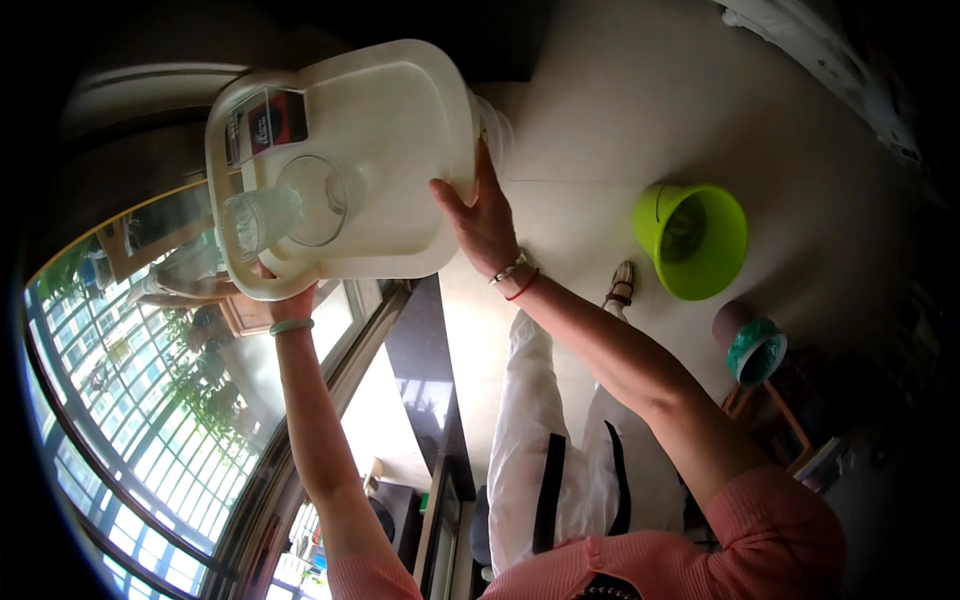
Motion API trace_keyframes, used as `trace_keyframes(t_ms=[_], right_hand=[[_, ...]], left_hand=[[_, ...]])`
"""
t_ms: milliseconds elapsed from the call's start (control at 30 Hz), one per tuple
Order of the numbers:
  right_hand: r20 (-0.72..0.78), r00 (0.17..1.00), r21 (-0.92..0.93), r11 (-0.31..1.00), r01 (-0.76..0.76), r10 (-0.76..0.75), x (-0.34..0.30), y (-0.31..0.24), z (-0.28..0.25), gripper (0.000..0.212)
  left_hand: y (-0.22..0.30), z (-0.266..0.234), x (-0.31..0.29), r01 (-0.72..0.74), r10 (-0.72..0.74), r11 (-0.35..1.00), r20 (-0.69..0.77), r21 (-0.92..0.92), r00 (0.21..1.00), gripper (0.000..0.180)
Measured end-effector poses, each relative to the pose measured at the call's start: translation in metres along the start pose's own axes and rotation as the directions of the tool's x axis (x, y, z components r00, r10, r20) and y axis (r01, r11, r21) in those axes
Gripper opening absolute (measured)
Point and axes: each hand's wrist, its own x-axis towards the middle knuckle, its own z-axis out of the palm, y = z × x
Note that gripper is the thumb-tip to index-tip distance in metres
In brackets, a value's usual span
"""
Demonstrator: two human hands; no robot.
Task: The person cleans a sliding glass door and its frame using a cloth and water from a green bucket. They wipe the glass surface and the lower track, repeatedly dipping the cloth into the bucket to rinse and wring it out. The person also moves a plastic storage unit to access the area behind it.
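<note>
I hold up a white plastic tray-like piece (400, 110) with rounded corners, a raised rim and a loop-like left end. My right hand (482, 222) grips its right edge, the thumb on top and the other fingers mostly hidden beneath. My left hand (293, 303) is closed around the near left corner, with most of its fingers out of sight. On the white surface is a clear glass vessel (318, 200) with a ribbed part toward the left. A dark, red-marked card or label (276, 122) shows at the far left corner. Something clear shows under the right edge.
A lime-green bucket (700, 245) stands on the pale floor to my right. Nearer is a small bin (752, 350) with a green bag liner, beside a brown frame (785, 425). Window glass (150, 370) runs along my left. My sandalled foot (622, 283) is on the floor.
</note>
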Motion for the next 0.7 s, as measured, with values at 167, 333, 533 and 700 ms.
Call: trace_keyframes(t_ms=[167, 333, 533, 700], right_hand=[[0.076, 0.996, -0.129, 0.991, -0.044, 0.054, 0.0, -0.01, -0.013, 0.091], [0.16, 0.945, -0.101, 0.958, -0.27, 0.283, -0.01, -0.008, -0.092, 0.08], [0.136, 0.885, -0.188, 0.888, -0.419, 0.446, -0.08, 0.076, -0.293, 0.033], [-0.02, 0.846, -0.317, 0.799, -0.511, 0.533, -0.132, 0.125, -0.464, 0.025]], left_hand=[[-0.007, -0.016, -0.008, -0.117, 0.126, 0.987, -0.085, 0.111, 0.988, 0.045], [-0.071, 0.003, -0.036, -0.173, 0.216, 0.976, -0.443, 0.136, 0.87, 0.044], [-0.272, 0.064, -0.106, 0.218, -0.13, 0.923, -0.276, 0.318, 0.952, 0.04], [-0.422, 0.168, -0.108, 0.035, -0.205, 0.345, 0.039, 0.938, 0.978, 0.039]])
